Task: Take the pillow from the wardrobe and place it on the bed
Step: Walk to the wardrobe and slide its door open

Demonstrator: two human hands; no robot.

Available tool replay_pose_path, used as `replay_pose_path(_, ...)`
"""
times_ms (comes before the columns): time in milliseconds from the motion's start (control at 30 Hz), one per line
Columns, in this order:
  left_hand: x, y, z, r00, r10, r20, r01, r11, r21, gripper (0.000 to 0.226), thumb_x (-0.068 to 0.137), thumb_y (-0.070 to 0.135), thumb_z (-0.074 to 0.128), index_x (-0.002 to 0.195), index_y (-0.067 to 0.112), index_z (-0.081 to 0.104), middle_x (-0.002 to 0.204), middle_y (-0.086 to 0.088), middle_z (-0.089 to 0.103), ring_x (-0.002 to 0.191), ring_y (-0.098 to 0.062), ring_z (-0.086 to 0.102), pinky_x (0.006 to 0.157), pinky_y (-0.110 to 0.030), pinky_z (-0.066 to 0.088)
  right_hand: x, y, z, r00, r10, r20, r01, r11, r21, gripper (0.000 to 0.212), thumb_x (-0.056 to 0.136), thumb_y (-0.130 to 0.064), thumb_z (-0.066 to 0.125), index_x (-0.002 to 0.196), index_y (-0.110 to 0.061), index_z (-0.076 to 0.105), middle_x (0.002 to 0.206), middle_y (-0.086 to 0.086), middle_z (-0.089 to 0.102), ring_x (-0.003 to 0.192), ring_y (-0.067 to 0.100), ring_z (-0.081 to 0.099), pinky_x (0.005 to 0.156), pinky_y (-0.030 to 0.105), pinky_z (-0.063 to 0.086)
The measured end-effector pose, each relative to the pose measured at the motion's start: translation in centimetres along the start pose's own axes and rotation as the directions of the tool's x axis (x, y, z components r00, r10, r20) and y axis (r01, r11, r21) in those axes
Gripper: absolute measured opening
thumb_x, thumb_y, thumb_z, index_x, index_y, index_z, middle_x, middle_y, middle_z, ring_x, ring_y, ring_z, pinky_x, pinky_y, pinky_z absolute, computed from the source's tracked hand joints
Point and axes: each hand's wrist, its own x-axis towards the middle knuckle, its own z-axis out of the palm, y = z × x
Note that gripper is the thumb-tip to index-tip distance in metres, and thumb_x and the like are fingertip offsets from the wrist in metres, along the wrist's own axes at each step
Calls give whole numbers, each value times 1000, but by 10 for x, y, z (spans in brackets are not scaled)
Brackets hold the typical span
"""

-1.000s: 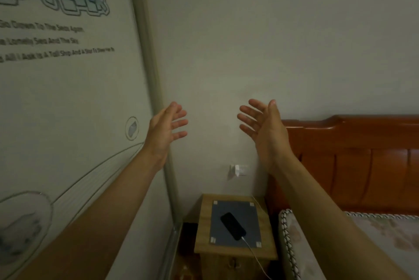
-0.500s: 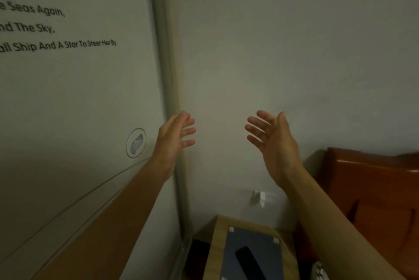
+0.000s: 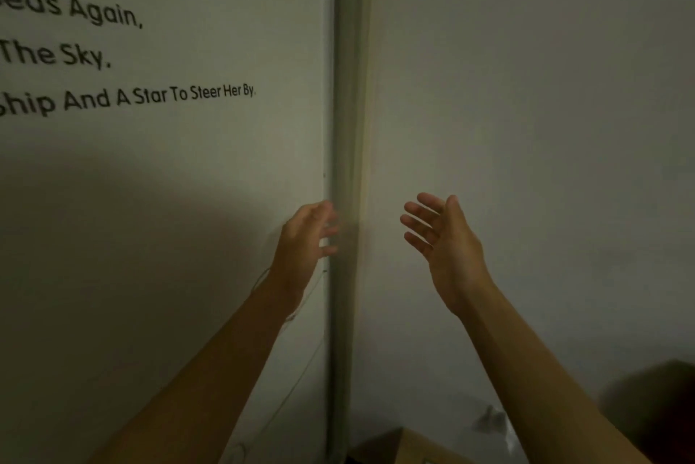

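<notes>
Against the wardrobe door [image 3: 161, 200], at its right edge, the left hand [image 3: 306, 241] is raised, fingers spread, holding nothing. Beside it the right hand [image 3: 447, 238] is spread, empty. No pillow is seen; the door is shut.

- The single head view looks forward, close to a printed wardrobe door [image 3: 161, 200] on the left.
- It faces the corner where the door's frame [image 3: 344, 162] meets a plain wall [image 3: 526, 106].
</notes>
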Motion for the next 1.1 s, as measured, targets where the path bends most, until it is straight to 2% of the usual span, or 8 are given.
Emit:
replay_pose_path(133, 27, -14, -5, 999, 13, -46, -11, 999, 45, 29, 100, 36, 44, 117, 19, 60, 118, 0, 67, 101, -13, 67, 73, -25, 55, 41, 21, 14, 1000, -10, 28, 10, 1000, -8, 39, 104, -36, 35, 127, -15, 58, 124, 7, 65, 113, 22, 64, 102, 42, 50)
replay_pose_path(400, 69, -19, 12, 983, 113, -143, -75, 966, 248, 24, 99, 36, 46, 116, 25, 59, 118, 1, 63, 109, -18, 61, 91, -42, 53, 115, 48, 35, 980, 23, 195, -44, 994, 100, 26, 102, -28, 41, 113, -18, 63, 110, 7, 69, 103, 22, 66, 95, 39, 51)
replay_pose_path(533, 83, -17, 18, 969, 224, -101, -145, 854, 500, 49, 92, 50, 51, 134, 25, 50, 127, 8, 55, 114, -4, 55, 89, -25, 49, 146, 61, 43, 959, -13, 282, 7, 1000, 25, 25, 100, -30, 48, 119, -20, 61, 115, 6, 69, 108, 21, 65, 96, 36, 51)
replay_pose_path(600, 87, -16, 18, 951, 305, -49, -197, 719, 666, 54, 88, 51, 52, 135, 26, 48, 129, 7, 53, 116, -5, 52, 93, -24, 45, 158, 69, 48, 941, -49, 335, 73, 996, -58, 29, 99, -26, 53, 126, -19, 59, 121, 3, 66, 111, 15, 63, 97, 30, 50)
replay_pose_path(700, 93, -15, 13, 858, 492, 151, -282, 205, 937, 53, 88, 39, 60, 134, 13, 51, 130, -6, 55, 120, -21, 48, 104, -32, 38, 174, 84, 61, 922, -82, 377, 131, 986, -105, 37, 96, -13, 58, 133, -10, 55, 124, 3, 64, 111, 13, 61, 91, 13, 50)
replay_pose_path(800, 100, -14, 7, 863, 434, 260, -196, -187, 963, 55, 86, 34, 61, 134, 8, 53, 136, -12, 55, 130, -30, 45, 113, -37, 31, 188, 100, 75, 917, -94, 387, 148, 983, -112, 38, 93, -12, 63, 130, -10, 57, 117, 0, 66, 103, 4, 64, 80, 6, 49)
replay_pose_path(933, 104, -18, 5, 913, 323, 249, -132, -344, 930, 53, 80, 29, 66, 129, 8, 60, 138, -13, 56, 132, -33, 48, 111, -43, 34, 200, 114, 86, 947, -108, 302, 150, 982, -118, 34, 87, -20, 70, 120, -21, 62, 102, -14, 67, 86, -14, 63, 73, 5, 50)
replay_pose_path(1100, 102, -22, 0, 909, 308, 279, -136, -415, 900, 48, 78, 23, 61, 123, 6, 63, 142, -11, 53, 137, -31, 42, 115, -39, 27, 198, 117, 96, 974, -122, 190, 147, 981, -126, 24, 83, -18, 74, 106, -18, 67, 94, -6, 70, 82, 1, 65, 73, 15, 51)
